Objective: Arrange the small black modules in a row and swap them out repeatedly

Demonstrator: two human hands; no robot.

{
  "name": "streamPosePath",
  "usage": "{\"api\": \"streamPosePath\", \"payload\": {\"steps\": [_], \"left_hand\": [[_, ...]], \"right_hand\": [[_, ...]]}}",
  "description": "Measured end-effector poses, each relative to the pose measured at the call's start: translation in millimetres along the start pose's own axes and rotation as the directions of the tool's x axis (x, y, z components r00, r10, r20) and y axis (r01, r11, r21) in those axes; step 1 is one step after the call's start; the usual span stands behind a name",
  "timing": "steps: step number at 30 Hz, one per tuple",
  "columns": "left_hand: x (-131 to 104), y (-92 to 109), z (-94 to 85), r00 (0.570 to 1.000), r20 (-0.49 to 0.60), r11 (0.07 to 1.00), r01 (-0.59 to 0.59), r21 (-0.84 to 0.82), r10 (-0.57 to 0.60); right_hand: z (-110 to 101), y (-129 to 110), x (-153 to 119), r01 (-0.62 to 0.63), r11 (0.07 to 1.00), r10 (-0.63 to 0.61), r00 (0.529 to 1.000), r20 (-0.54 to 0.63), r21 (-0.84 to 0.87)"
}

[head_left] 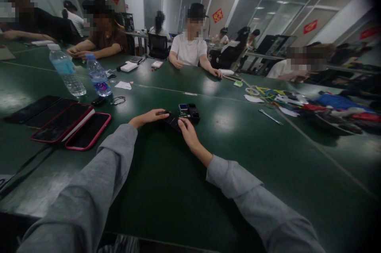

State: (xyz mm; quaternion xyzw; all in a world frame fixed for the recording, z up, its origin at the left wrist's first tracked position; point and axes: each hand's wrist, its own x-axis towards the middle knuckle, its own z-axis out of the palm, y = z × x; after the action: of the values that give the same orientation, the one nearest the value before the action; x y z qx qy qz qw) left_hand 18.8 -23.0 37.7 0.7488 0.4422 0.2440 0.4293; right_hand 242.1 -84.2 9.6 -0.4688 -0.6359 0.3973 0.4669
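Over the green table, a small dark handheld casing that looks like a keypad phone body is held between both of my hands. My left hand grips its left end, thumb on top. At its right end, my right hand closes on it with the thumb along the edge. Just beyond lie a small circuit board with a little screen and a black shell piece, neither touched by my left hand. The casing's underside and my lower fingers are hidden.
Several phones, one in a pink-red case, lie left of my arm. Two water bottles stand behind them. A metal wrench-like tool and a heap of cables and cloth are at right. People sit around the table.
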Motion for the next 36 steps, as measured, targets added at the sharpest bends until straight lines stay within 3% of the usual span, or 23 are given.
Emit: {"api": "streamPosePath", "payload": {"steps": [5, 11, 15, 20, 23, 26, 31, 36], "left_hand": [[-2.4, -1.9, 8.8, 0.992, -0.105, 0.965, 0.042, -0.26, -0.072], [-13.5, 6.0, 31.8, 0.946, -0.289, 0.867, -0.019, -0.497, -0.145], [-24.6, 10.4, 45.1, 0.888, -0.433, 0.879, -0.077, -0.47, -0.154], [-41.3, 5.6, 49.8, 0.762, -0.635, 0.955, -0.075, -0.286, -0.131], [-47.6, 1.1, 48.8, 0.706, -0.696, 0.977, -0.028, -0.212, -0.131], [-47.0, -1.5, 47.8, 0.682, -0.717, 0.97, -0.049, -0.239, -0.142], [-42.9, 6.9, 46.7, 0.704, -0.665, 0.86, -0.154, -0.487, -0.25], [-48.9, 27.6, 50.0, 0.869, -0.384, 0.627, -0.115, -0.77, -0.312]], "right_hand": [[4.6, 2.5, 0.3, 0.015, 0.998, -0.008, 0.994, -0.108, 0.067], [11.3, 8.2, -0.2, 0.021, 0.999, -0.021, 1.0, -0.008, 0.026], [21.2, 3.9, -8.2, 0.053, 0.995, -0.052, 0.999, 0.009, -0.083], [43.6, -9.8, -27.3, 0.072, 0.978, -0.074, 0.997, -0.002, -0.196], [52.7, -16.1, -35.3, 0.118, 0.957, -0.121, 0.993, 0.007, -0.265], [54.7, -18.3, -38.1, 0.165, 0.94, -0.168, 0.986, 0.016, -0.3], [52.3, -17.7, -35.7, 0.188, 0.972, -0.189, 0.982, 0.003, -0.144], [48.7, -15.2, -27.2, 0.063, 0.995, -0.049, 0.986, -0.16, 0.08]]}}
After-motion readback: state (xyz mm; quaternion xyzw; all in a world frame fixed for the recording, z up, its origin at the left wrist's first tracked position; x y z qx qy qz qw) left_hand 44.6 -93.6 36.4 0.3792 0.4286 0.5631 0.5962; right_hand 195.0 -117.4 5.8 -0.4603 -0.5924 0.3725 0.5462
